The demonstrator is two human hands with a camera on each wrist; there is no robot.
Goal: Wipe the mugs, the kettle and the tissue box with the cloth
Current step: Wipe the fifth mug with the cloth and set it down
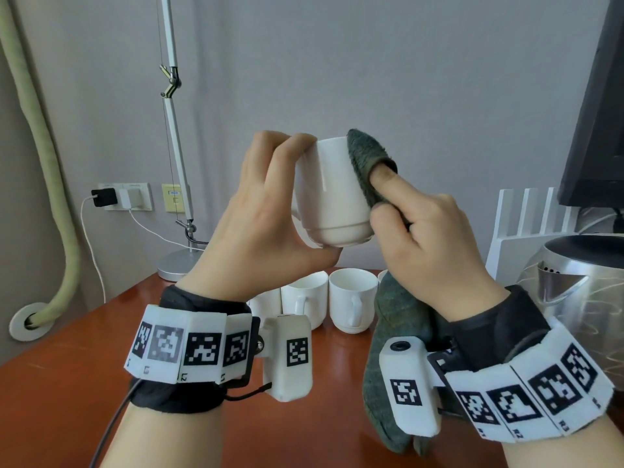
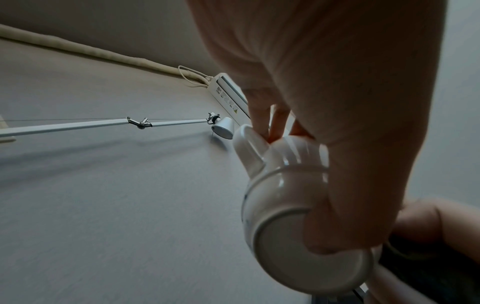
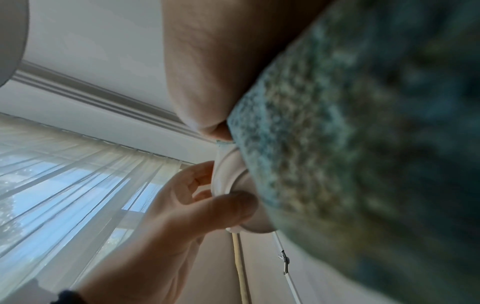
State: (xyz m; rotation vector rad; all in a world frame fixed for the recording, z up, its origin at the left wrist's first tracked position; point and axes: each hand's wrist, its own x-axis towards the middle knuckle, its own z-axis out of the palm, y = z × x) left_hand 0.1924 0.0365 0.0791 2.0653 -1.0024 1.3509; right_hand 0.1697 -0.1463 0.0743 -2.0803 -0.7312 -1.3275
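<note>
Two bare hands are raised above a reddish-brown table [image 1: 84, 373], working on one white mug [image 1: 332, 194]. The left hand [image 1: 266, 214] holds the mug in the air, tilted with its base toward the camera. Its fingers [image 1: 290, 146] curl over the rim at the top, and the thumb presses under the base. In the left wrist view, those fingers reach down beside the mug's handle [image 2: 250, 148].

The right hand [image 1: 429, 238] grips a dark green cloth [image 1: 366, 163]. Its forefinger is wrapped in the cloth and presses it flat against the mug's right side, while the other fingers are curled around the fabric. The rest of the cloth hangs down from the palm toward the table.

Below the hands, more white mugs [image 1: 353, 298] stand upright in a row on the table, just beside one another, handles facing the camera. A shiny metal kettle [image 1: 580, 288] stands at the right edge, near a white slatted rack [image 1: 526, 224]. A white desk lamp [image 1: 175, 130] rises at the back left, in front of a grey wall. Both wrists wear bands with black-and-white square markers.
</note>
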